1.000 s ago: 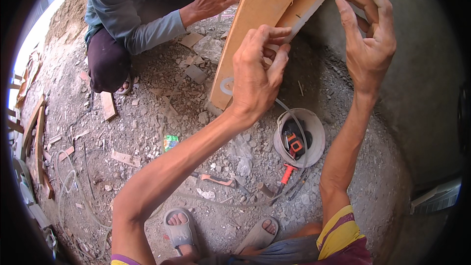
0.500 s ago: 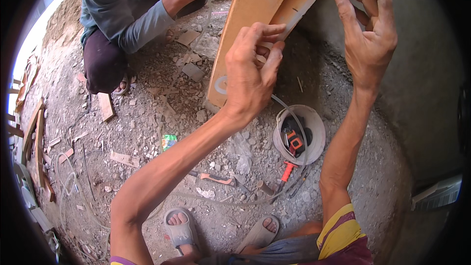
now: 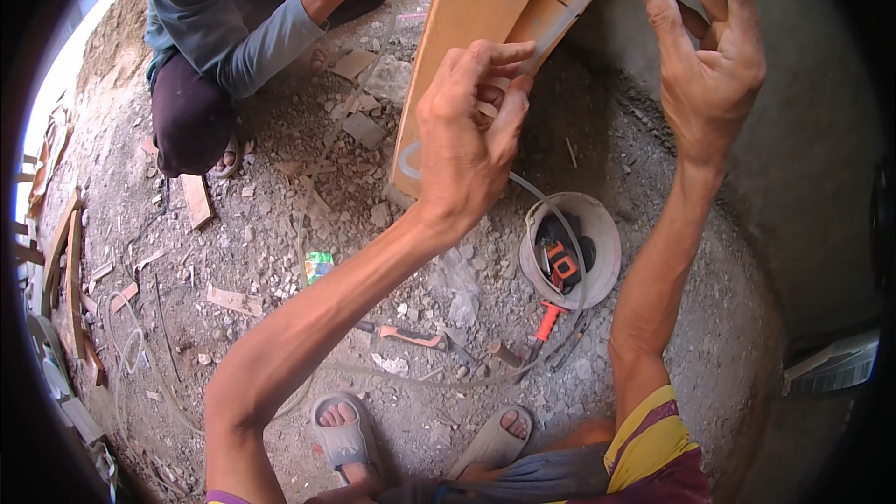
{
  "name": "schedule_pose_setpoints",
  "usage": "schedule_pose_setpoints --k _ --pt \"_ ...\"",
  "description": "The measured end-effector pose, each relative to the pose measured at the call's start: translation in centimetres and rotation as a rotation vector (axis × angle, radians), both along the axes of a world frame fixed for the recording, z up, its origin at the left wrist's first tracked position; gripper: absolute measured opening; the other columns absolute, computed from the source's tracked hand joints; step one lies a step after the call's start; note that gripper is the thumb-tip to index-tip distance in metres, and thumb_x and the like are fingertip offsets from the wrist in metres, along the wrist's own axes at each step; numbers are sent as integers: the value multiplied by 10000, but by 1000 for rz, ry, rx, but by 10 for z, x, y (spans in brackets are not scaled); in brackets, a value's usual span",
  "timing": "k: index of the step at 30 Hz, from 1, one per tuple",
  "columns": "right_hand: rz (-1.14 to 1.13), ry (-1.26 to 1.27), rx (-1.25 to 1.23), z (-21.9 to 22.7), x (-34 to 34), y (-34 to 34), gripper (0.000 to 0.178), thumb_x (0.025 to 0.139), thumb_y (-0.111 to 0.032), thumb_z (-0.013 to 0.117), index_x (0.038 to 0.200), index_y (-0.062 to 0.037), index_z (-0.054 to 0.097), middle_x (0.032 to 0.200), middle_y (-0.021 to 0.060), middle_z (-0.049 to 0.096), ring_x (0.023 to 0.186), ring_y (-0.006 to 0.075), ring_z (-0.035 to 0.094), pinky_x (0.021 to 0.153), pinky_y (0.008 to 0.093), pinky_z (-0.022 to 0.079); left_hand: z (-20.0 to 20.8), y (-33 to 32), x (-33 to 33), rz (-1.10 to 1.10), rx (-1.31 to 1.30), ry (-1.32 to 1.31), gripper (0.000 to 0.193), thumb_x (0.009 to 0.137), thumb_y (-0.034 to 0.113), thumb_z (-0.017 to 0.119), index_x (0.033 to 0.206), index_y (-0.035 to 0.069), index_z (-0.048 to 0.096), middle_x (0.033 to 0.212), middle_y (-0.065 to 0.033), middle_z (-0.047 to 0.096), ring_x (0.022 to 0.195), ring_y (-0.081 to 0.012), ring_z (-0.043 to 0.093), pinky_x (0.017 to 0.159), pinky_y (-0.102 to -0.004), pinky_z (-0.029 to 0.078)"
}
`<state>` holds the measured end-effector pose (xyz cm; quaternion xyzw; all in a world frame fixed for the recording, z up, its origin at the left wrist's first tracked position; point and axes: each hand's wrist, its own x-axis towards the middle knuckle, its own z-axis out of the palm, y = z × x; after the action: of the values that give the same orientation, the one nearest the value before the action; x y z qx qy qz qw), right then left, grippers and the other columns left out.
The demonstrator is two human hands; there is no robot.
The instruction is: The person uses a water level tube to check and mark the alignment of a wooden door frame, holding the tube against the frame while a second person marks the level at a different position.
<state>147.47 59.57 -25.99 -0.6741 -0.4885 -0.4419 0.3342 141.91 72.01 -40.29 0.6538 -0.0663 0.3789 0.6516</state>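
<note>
A clear plastic tube (image 3: 566,19) stands slanted against the face of an upright orange-brown wooden board (image 3: 465,23). My left hand (image 3: 471,135) is closed round the tube in a pinch, close to the board. Below that hand the tube curves down past a bucket and across the ground. A white ring-like loop (image 3: 409,160) shows at the board's lower left. My right hand (image 3: 714,75) is raised beside the board's upper right edge, its fingers curved and apart with nothing between them. I cannot tell whether a fingertip touches the board.
A whitish bucket (image 3: 605,257) holds a tape measure (image 3: 563,266). Beside it lie a red-orange handled tool (image 3: 549,321) and a hand tool with an orange-and-black handle (image 3: 409,336). Another person (image 3: 229,28) squats at the far left. Rubble, wood scraps (image 3: 198,201) and coiled hose (image 3: 133,352) cover the ground.
My left hand has shifted slightly left, still on the tube. My right hand has moved a little to the right. The board sits slightly further left in view.
</note>
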Motion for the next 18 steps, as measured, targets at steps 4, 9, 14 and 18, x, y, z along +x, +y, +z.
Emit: schedule_pose_setpoints --k 4,9,14,18 --pt "111 35 4 -2 14 -7 552 905 117 631 1431 -20 534 1054 102 748 1042 178 719 945 305 579 -4 -1 0 12 29 -13 340 938 -7 680 1269 75 687 1087 -59 670 832 -79 629 718 -241 551" --pt "137 45 -13 -4 14 -8 550 906 124 629 1430 -7 528 1052 111 747 1038 185 720 964 307 573 -6 -1 0 14 33 6 340 942 -7 673 1272 76 683 1087 -54 673 835 -77 632 717 -237 551" --pt "127 51 -19 -3 12 -9 550 907 130 629 1431 -5 526 1037 111 750 1030 188 723 964 313 578 -6 -2 1 13 32 8 336 943 -7 669 1269 73 682 1090 -54 674 836 -76 634 719 -236 552" --pt "48 -7 -33 -5 2 -3 553 904 135 628 1430 -3 526 1024 116 755 1027 188 725 963 313 585 -7 -1 1 21 44 2 331 943 -7 668 1265 72 682 1089 -54 675 837 -78 637 723 -235 555"
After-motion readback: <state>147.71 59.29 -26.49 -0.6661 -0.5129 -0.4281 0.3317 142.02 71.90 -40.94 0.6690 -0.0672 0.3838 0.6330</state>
